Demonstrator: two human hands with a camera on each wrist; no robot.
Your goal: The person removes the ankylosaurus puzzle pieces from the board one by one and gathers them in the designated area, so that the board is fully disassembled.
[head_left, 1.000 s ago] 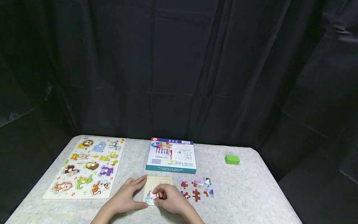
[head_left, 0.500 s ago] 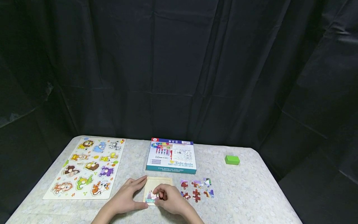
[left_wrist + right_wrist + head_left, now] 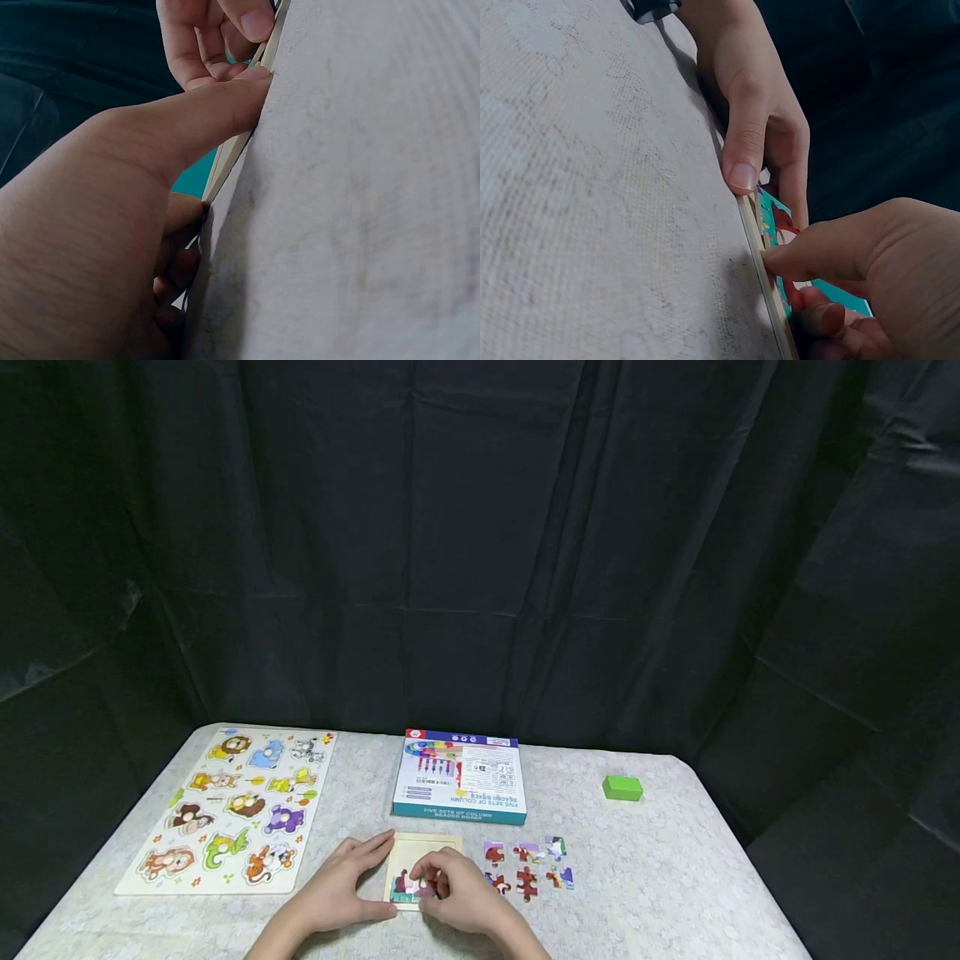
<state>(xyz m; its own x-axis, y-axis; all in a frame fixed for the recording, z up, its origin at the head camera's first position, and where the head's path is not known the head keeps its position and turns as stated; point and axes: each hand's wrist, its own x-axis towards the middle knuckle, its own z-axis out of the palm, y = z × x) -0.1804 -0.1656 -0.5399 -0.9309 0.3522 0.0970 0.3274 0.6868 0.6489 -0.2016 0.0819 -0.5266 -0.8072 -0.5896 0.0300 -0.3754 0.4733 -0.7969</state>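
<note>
A small square wooden puzzle tray (image 3: 427, 839) lies near the table's front, with jigsaw pieces (image 3: 401, 889) fitted along its near left part. My left hand (image 3: 341, 885) holds the tray's left side, index finger at the far corner and thumb at the near one. Over the near part of the tray, my right hand (image 3: 461, 893) has its fingers curled and pinches a dark red and pink puzzle piece (image 3: 786, 234) at the near edge. Its fingers partly hide that piece. Loose jigsaw pieces (image 3: 527, 883) lie to the right of the tray.
An animal peg puzzle board (image 3: 247, 806) lies at the left. Behind the tray is a flat bead game box (image 3: 459, 777). A green block (image 3: 622, 788) sits at the right rear. Black cloth (image 3: 480, 568) hangs around the patterned tabletop (image 3: 660, 877).
My right thumb and fingertips have shifted slightly right along the tray's near edge, and more of the piece beneath them shows. My left hand and the loose pieces stay where they were.
</note>
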